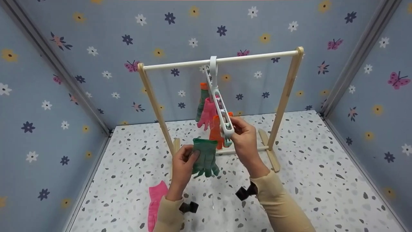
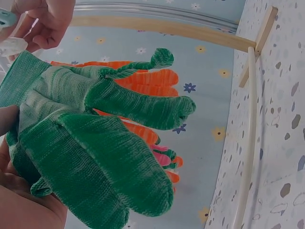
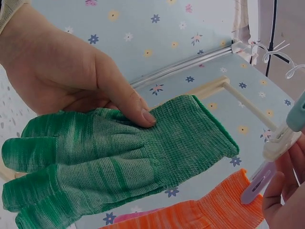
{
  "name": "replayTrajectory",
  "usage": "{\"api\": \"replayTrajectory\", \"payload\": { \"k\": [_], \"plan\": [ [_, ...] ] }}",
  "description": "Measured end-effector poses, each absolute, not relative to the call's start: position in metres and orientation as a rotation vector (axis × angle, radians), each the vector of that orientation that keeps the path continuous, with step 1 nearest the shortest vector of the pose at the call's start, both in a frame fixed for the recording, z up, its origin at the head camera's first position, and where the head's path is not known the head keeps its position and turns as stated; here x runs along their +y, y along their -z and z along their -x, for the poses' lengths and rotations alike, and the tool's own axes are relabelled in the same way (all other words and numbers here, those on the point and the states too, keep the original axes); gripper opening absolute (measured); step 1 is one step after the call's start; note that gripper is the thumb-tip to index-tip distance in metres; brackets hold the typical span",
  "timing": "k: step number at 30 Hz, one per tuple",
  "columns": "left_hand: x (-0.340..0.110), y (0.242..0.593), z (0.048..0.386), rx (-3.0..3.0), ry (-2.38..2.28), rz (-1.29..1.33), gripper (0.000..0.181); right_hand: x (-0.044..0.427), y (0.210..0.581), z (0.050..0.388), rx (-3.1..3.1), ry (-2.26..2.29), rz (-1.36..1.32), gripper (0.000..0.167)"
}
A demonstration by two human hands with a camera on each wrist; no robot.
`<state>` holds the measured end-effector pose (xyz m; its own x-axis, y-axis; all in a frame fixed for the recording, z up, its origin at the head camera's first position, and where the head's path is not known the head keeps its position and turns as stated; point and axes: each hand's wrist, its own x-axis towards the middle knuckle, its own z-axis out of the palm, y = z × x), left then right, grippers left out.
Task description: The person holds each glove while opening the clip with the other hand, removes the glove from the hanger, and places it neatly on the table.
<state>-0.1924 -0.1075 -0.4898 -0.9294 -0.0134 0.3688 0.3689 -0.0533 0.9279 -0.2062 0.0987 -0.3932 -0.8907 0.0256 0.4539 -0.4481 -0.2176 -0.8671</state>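
My left hand (image 1: 182, 167) pinches a green knitted glove (image 1: 206, 157) near its cuff, thumb on the near face. In the right wrist view, the glove's cuff (image 3: 195, 131) points toward the hanger while its fingers hang away. My right hand (image 1: 246, 141) grips the near end of a white clip hanger (image 1: 222, 111), its fingers partly hidden behind it. A teal clip (image 3: 296, 114) sits at that end. Beside the right fingers, a lilac clip (image 3: 258, 183) holds an orange glove (image 3: 228, 202) by its cuff. The green glove hangs just apart from the hanger.
The hanger hooks over the white rod (image 1: 257, 57) of a wooden rack (image 1: 285, 96). Farther along it hang a pink glove (image 1: 207, 112) and a green glove with an orange cuff (image 1: 202, 103). Another pink glove (image 1: 156, 203) lies on the speckled surface (image 1: 119, 193) at left.
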Motion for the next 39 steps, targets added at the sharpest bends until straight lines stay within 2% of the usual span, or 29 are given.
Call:
{"api": "replayTrajectory", "payload": {
  "k": [9, 30, 39],
  "plan": [
    [-0.113, 0.466, 0.174, -1.991, 2.032, 0.323, 0.016, 0.100, 0.396, 0.205, -1.667, -2.266, -0.481, 0.033],
    [-0.123, 0.473, 0.167, -1.986, 2.074, 0.227, 0.015, 0.103, 0.406, 0.201, -1.676, -2.248, -0.464, 0.037],
    [-0.121, 0.478, 0.167, -2.034, 2.086, 0.198, 0.015, 0.111, 0.412, 0.202, -1.671, -2.221, -0.542, 0.036]
  ]
}}
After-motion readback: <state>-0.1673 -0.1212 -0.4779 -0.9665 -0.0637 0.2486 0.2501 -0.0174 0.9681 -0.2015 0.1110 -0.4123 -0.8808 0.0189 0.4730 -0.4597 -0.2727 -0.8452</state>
